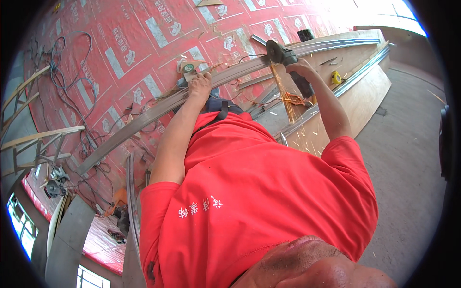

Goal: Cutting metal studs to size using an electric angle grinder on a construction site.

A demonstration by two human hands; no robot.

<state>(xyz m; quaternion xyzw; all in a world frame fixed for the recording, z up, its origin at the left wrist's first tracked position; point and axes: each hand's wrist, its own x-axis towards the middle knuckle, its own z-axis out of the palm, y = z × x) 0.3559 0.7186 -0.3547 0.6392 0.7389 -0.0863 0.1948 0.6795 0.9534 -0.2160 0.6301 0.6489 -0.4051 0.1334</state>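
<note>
My right hand (302, 68) is wrapped round the body of a dark angle grinder (302, 86). Its cutting disc (275, 52) stands on edge against a long metal channel (139, 124). Orange sparks (283, 91) stream from the contact, down toward me. Further left along the same metal, my left hand (199, 86) grips it from above with the fingers curled over its far edge. The channel runs from the lower left up to the right. A small round green-labelled thing (188, 67) lies just beyond my left hand.
On the right, plywood boards (355, 91) carry more metal channels (365, 66) and a yellow tape measure (336, 77). Loose cables (60, 72) tangle on the red floor sheeting (139, 29) at left, near wooden frames (43, 137). An orange tool (117, 201) lies lower left.
</note>
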